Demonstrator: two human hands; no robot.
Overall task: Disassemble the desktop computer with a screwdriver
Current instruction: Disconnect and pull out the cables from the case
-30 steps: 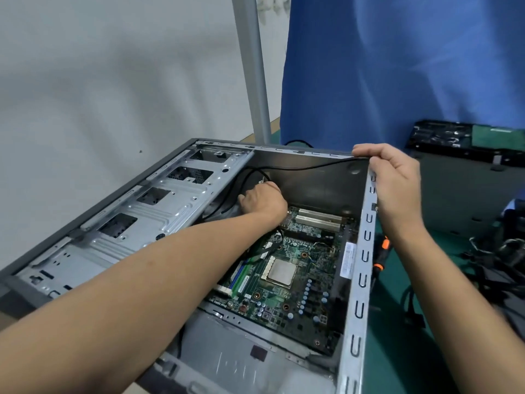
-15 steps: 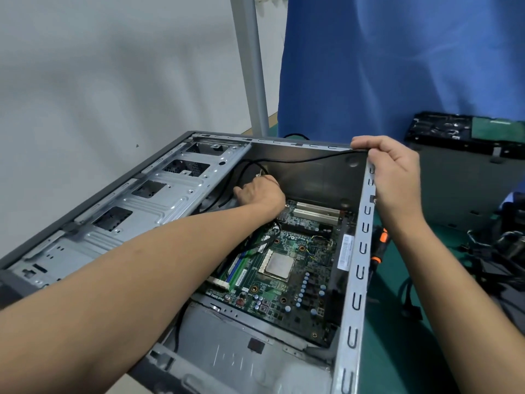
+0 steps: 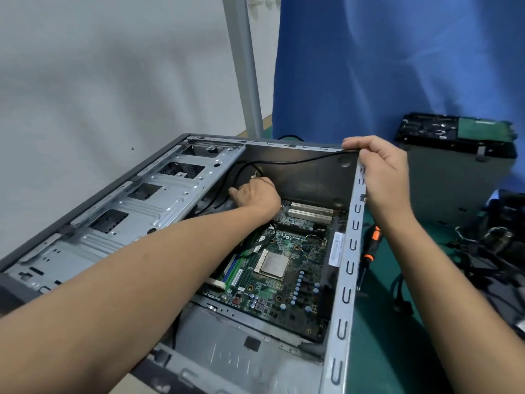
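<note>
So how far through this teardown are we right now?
Done: the case is open, the drive cage looks empty, and the CPU sits bare, with no cooler over it. In hand: the left grip reaches among the black cables in the far corner, fingers hidden; the right grip holds the case's rim. Left: the motherboard is still in the case, and the screwdriver lies on the green mat.

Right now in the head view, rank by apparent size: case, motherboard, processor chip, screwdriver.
1. The case, which fills much of the frame.
2. The motherboard inside it.
3-4. The screwdriver and the processor chip: unsure. The screwdriver looks longer but thinner, and the case wall hides part of it.
</note>
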